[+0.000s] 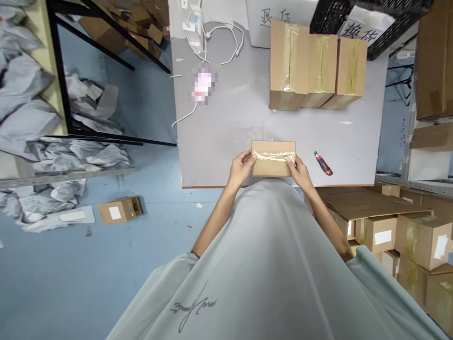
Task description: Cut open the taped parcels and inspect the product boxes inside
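Small brown carton (273,168) at the near edge of the table (219,146), in front of the wearer's body; whether it rests on the surface or is lifted slightly, cannot tell. Glossy tape (271,156) runs lengthwise over its top; no lettering made out on it. Left hand (242,167) grips the left end, right hand (299,171) the right end, thumbs on the top face, carton held between the two. Red-and-black utility knife (323,163) lies on the table near the right hand, apart from it; any brand too small to read. Farther back, three taped cartons (288,61) side by side, faces plain. Behind them, a pale bin (257,29) hand-lettered 退货 (returns); beside it a black crate (380,40) carries a white sheet (366,24) marked 换货 (exchanges). Grey shirt (269,264): dark cursive script, inverted, illegible. Floor at left: carton (122,210) with a white label (115,213), print unreadable. Right: stacked cartons (412,241), several white-labelled, text likewise unreadable.
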Demonstrator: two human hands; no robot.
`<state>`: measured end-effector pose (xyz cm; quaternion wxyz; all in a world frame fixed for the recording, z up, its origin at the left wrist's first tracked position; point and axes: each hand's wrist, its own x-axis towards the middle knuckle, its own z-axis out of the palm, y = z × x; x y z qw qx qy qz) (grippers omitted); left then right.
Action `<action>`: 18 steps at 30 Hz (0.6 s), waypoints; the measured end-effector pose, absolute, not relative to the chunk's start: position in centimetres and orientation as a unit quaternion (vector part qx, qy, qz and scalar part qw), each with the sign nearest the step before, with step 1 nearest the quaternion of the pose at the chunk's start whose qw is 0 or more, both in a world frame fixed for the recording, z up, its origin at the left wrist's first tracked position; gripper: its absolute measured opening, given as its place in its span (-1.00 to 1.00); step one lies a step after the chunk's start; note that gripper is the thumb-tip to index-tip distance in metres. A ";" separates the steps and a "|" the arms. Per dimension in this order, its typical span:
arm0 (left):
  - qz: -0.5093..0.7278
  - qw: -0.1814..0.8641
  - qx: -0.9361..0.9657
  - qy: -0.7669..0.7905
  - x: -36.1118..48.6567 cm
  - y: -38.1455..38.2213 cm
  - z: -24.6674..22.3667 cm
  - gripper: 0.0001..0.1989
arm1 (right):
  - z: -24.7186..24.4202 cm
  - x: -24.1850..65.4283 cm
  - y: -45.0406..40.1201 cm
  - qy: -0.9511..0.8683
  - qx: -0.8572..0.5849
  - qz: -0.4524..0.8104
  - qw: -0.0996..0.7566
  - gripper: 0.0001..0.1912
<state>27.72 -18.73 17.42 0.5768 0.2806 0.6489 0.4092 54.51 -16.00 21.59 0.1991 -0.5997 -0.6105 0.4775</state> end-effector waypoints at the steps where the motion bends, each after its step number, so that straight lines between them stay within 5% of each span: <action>1: 0.412 0.563 0.291 0.655 27.3 -18.8 17.6 -0.41 | 21.3 54.1 -15.9 -0.594 -0.598 0.496 0.208 -0.19; 11: 0.410 0.569 0.230 0.675 24.8 -18.0 14.6 -0.35 | 19.3 53.0 -14.3 -0.563 -0.585 0.545 0.211 -0.08; 18: 0.328 0.579 0.179 0.725 27.2 -17.2 10.1 -0.54 | 18.5 58.3 -13.6 -0.525 -0.612 0.535 0.251 -0.05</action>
